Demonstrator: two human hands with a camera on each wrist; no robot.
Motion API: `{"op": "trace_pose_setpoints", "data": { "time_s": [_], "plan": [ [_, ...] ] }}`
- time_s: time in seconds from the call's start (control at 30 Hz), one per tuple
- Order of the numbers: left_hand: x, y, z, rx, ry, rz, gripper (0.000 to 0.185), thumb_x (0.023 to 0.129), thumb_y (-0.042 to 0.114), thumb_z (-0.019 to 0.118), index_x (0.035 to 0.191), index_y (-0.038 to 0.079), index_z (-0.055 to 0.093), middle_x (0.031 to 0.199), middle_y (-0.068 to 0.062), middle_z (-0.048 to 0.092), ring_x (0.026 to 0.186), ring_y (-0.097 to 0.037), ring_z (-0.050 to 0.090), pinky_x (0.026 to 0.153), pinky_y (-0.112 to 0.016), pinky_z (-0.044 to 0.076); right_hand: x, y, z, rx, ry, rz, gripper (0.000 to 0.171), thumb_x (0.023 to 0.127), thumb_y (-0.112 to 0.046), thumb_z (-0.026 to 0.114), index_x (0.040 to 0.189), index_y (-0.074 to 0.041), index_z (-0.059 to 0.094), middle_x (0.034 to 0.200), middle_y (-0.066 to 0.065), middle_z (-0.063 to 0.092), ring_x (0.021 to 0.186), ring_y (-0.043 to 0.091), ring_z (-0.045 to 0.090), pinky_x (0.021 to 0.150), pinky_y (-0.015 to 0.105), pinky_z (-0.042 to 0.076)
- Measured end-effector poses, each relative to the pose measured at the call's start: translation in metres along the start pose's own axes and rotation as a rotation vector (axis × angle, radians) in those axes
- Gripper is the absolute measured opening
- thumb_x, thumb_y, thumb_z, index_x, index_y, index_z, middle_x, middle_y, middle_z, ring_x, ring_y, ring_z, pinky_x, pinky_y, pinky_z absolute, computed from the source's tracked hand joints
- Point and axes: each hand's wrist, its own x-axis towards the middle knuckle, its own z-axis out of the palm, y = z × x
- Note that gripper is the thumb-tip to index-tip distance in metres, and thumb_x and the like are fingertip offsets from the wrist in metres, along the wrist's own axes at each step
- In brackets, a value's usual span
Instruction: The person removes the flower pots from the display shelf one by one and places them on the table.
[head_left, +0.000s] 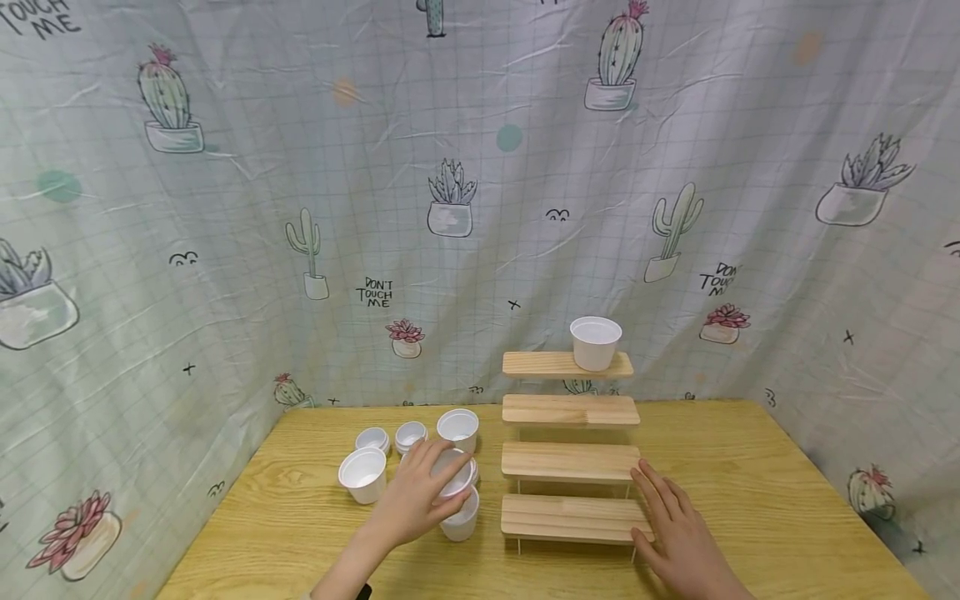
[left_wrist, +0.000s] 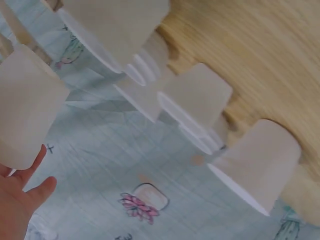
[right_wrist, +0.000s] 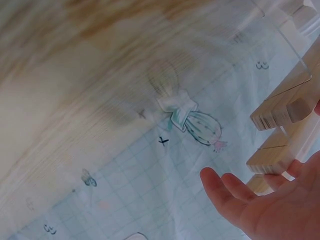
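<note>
My left hand (head_left: pixel 415 492) grips a white cup (head_left: pixel 454 477) by its side, the thumb on the near right and the fingers at the far side. In the left wrist view this cup (left_wrist: pixel 27 107) is at the left, above the thumb and a finger. Directly below it in the head view stands another white cup (head_left: pixel 461 518). My right hand (head_left: pixel 681 529) is at the right end of a stepped wooden rack (head_left: pixel 573 517), with straight, relaxed fingers at the two lower boards. In the right wrist view its fingertips meet the board ends (right_wrist: pixel 272 160).
A white cup (head_left: pixel 595 346) stands on the rack's top board (head_left: pixel 536 363). More white cups, one at the left (head_left: pixel 363 477) and one at the back (head_left: pixel 458 427), stand on the wooden table (head_left: pixel 262 517) beside short white tubs (head_left: pixel 411 434). A cactus-print curtain (head_left: pixel 480 275) hangs behind.
</note>
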Motion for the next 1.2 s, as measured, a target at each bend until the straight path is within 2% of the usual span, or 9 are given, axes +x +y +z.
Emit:
{"op": "trace_pose_setpoints", "data": {
  "time_s": [0.1, 0.3, 0.47, 0.53, 0.63, 0.73, 0.77, 0.87, 1.2],
  "plan": [
    [-0.008, -0.005, 0.001, 0.016, 0.008, -0.016, 0.045, 0.078, 0.047, 0.06, 0.116, 0.023, 0.057, 0.11, -0.004, 0.053, 0.101, -0.022, 0.051, 0.089, -0.042, 0.04, 0.001, 0.001, 0.0, -0.001, 0.011, -0.021, 0.081, 0.066, -0.019, 0.071, 0.137, -0.005, 0.033, 0.141, 0.013, 0.033, 0.11, 0.034, 0.043, 0.101, 0.009, 0.003],
    [-0.022, -0.016, 0.002, 0.032, 0.027, -0.047, 0.049, 0.071, 0.046, 0.067, 0.113, 0.022, 0.059, 0.108, -0.006, 0.053, 0.099, -0.023, 0.05, 0.085, -0.043, 0.039, 0.0, 0.001, 0.0, -0.012, 0.018, -0.023, 0.081, 0.066, -0.02, 0.071, 0.136, -0.006, 0.033, 0.141, 0.012, 0.033, 0.11, 0.033, 0.044, 0.1, 0.013, 0.008],
    [-0.034, -0.024, 0.003, 0.038, 0.021, -0.079, 0.05, 0.071, 0.046, 0.066, 0.113, 0.02, 0.059, 0.107, -0.007, 0.053, 0.097, -0.024, 0.05, 0.083, -0.043, 0.039, 0.0, 0.002, 0.0, -0.016, 0.01, -0.033, 0.081, 0.066, -0.02, 0.071, 0.136, -0.004, 0.033, 0.14, 0.014, 0.034, 0.11, 0.033, 0.043, 0.102, 0.005, -0.004],
    [-0.04, -0.028, 0.004, 0.046, 0.018, -0.086, 0.05, 0.071, 0.045, 0.067, 0.113, 0.019, 0.06, 0.105, -0.008, 0.053, 0.095, -0.024, 0.05, 0.081, -0.043, 0.039, 0.0, 0.002, 0.0, -0.019, 0.002, -0.03, 0.081, 0.067, -0.021, 0.071, 0.136, -0.005, 0.033, 0.14, 0.014, 0.034, 0.111, 0.033, 0.042, 0.102, 0.005, -0.003],
    [-0.049, -0.032, 0.006, 0.058, 0.008, -0.097, 0.052, 0.068, 0.043, 0.07, 0.113, 0.019, 0.06, 0.103, -0.007, 0.053, 0.092, -0.023, 0.05, 0.078, -0.042, 0.039, 0.0, 0.001, -0.001, -0.023, -0.017, -0.006, 0.08, 0.069, -0.022, 0.071, 0.137, -0.007, 0.032, 0.141, 0.012, 0.033, 0.113, 0.033, 0.042, 0.107, 0.027, 0.021],
    [-0.058, -0.035, 0.009, 0.07, -0.002, -0.115, 0.052, 0.066, 0.041, 0.072, 0.111, 0.02, 0.061, 0.101, -0.007, 0.053, 0.089, -0.021, 0.049, 0.075, -0.041, 0.039, -0.001, -0.001, -0.002, -0.017, -0.041, 0.031, 0.079, 0.071, -0.023, 0.07, 0.138, -0.01, 0.03, 0.143, 0.01, 0.031, 0.112, 0.035, 0.043, 0.082, 0.047, 0.043],
    [-0.061, -0.035, 0.01, 0.071, -0.008, -0.12, 0.052, 0.065, 0.041, 0.073, 0.111, 0.02, 0.061, 0.1, -0.007, 0.053, 0.088, -0.021, 0.049, 0.075, -0.041, 0.039, -0.001, -0.001, -0.003, -0.019, -0.046, 0.04, 0.079, 0.071, -0.023, 0.07, 0.139, -0.011, 0.03, 0.143, 0.009, 0.03, 0.111, 0.037, 0.043, 0.073, 0.051, 0.044],
    [-0.067, -0.037, 0.012, 0.069, -0.019, -0.129, 0.051, 0.064, 0.039, 0.075, 0.109, 0.019, 0.062, 0.098, -0.007, 0.054, 0.087, -0.02, 0.049, 0.073, -0.041, 0.039, -0.002, -0.001, -0.003, -0.014, -0.062, 0.064, 0.079, 0.072, -0.023, 0.069, 0.139, -0.013, 0.029, 0.144, 0.007, 0.028, 0.111, 0.039, 0.043, 0.067, 0.056, 0.043],
    [-0.076, -0.042, 0.017, 0.038, -0.066, -0.12, 0.05, 0.066, 0.039, 0.074, 0.11, 0.018, 0.062, 0.098, -0.008, 0.055, 0.086, -0.021, 0.048, 0.072, -0.04, 0.038, -0.002, -0.002, -0.002, -0.037, -0.07, 0.089, 0.078, 0.073, -0.025, 0.068, 0.14, -0.015, 0.029, 0.146, 0.005, 0.025, 0.115, 0.038, 0.039, 0.075, 0.06, 0.038]
  ]
}}
